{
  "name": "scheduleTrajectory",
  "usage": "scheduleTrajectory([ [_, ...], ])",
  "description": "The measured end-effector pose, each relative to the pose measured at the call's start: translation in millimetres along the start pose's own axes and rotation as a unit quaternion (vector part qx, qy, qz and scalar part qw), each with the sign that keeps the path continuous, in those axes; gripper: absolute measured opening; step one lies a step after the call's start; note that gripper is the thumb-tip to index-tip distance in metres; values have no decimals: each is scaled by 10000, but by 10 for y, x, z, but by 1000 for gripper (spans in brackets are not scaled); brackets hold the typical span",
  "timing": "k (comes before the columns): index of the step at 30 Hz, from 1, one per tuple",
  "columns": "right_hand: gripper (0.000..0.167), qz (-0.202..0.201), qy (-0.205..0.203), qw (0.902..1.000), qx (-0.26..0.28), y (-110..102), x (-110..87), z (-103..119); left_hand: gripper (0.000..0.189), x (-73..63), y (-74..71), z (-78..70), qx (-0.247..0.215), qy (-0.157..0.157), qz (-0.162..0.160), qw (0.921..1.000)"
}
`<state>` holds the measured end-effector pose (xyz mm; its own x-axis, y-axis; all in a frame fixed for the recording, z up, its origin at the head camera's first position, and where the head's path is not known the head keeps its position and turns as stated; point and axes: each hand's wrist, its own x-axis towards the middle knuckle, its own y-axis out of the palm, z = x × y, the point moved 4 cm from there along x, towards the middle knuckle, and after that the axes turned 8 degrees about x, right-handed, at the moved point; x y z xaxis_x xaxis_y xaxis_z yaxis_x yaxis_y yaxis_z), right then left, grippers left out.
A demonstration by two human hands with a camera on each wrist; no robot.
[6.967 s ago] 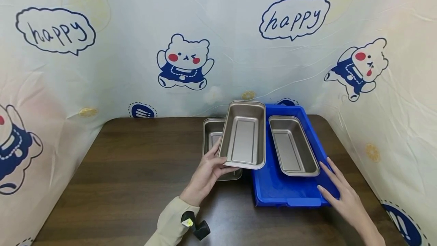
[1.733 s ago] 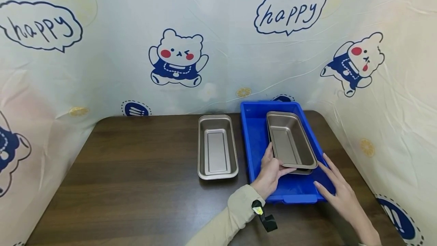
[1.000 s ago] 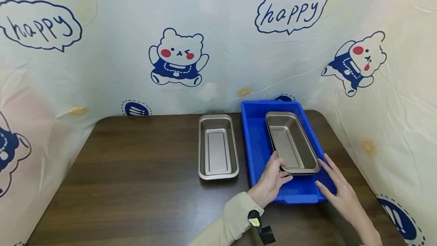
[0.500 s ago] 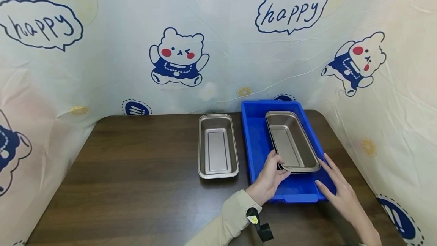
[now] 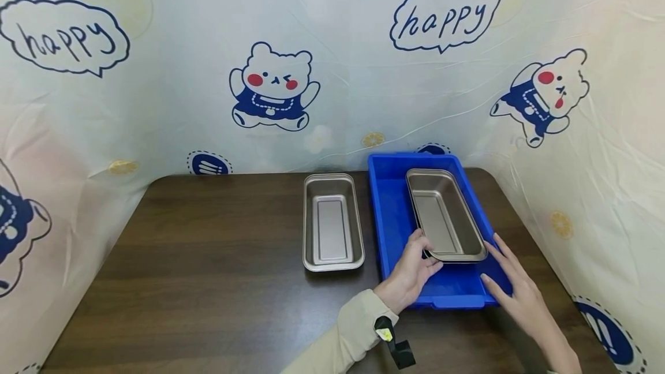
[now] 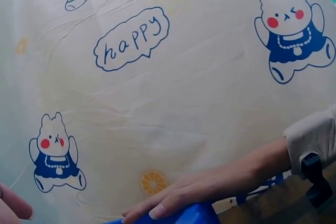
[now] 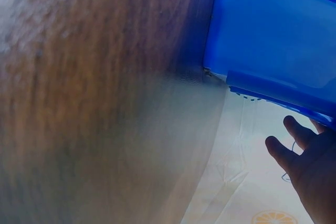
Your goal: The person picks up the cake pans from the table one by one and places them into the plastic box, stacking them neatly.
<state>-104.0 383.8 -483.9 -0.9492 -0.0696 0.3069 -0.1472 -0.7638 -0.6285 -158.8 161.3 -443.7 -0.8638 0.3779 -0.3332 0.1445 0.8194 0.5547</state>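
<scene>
In the head view, a blue plastic tray [image 5: 387, 206] holds grey-brown metal loaf pans, with the upper loaf pan [image 5: 439, 212] nested on another whose rim barely shows below. My left hand [image 5: 407, 273] pinches the near-left corner of this stack, thumb over the rim. My right hand [image 5: 514, 287] rests with spread, fairly straight fingers on the tray's right rim near its front corner. From the left wrist view, the same right hand [image 6: 205, 187] lies over the blue rim, and only fingers of the left hand [image 6: 13, 205] show. A matching loaf pan [image 5: 332, 229] stands left of the tray.
All of this sits on a dark wooden table [image 5: 208, 258] with rounded far corners. A pale cloth wall [image 5: 353, 62] printed with bears and "happy" bubbles hangs right behind and along both sides. The tray stands near the table's right edge.
My left hand has carried a loaf pan from over the table rightward into the tray, lowering it onto the one there. Over the last half second hardly anything moves. The right hand stays put.
</scene>
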Motion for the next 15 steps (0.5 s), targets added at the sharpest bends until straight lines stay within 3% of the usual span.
scheduleTrajectory([
  [15, 70, -12, 19, 10000, 10, 2, 4, 2, 84, -70, 16, -87, -9, 29, -6, 10000],
])
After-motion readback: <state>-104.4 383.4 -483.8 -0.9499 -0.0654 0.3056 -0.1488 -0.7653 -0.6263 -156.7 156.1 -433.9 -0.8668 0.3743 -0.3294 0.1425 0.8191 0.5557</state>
